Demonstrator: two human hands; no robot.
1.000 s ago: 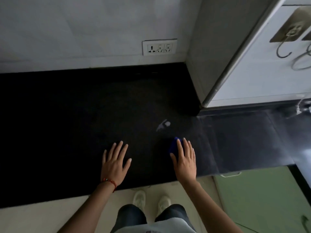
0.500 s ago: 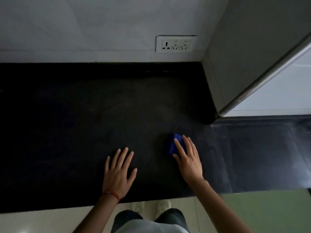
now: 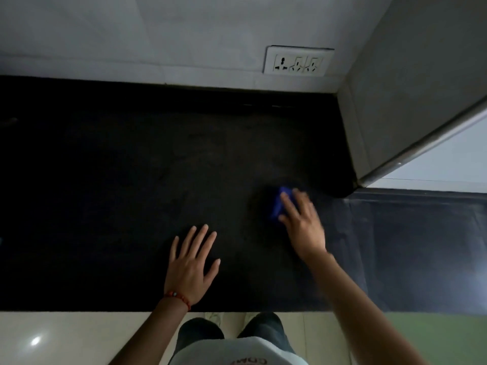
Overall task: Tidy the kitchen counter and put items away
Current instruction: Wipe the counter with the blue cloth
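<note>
A black kitchen counter fills the middle of the head view. My right hand presses a small blue cloth flat against the counter near the wall corner; most of the cloth is hidden under my fingers and the hand is blurred. My left hand lies flat on the counter with fingers spread, holding nothing, a red bead bracelet on its wrist.
A white socket plate sits on the back wall. A grey wall corner with a metal edge juts onto the counter at the right. The counter's front edge runs below my hands, with pale floor beneath.
My right hand has slid the blue cloth farther from me, toward the wall corner. My left hand has stayed flat in place. The view has shifted left.
</note>
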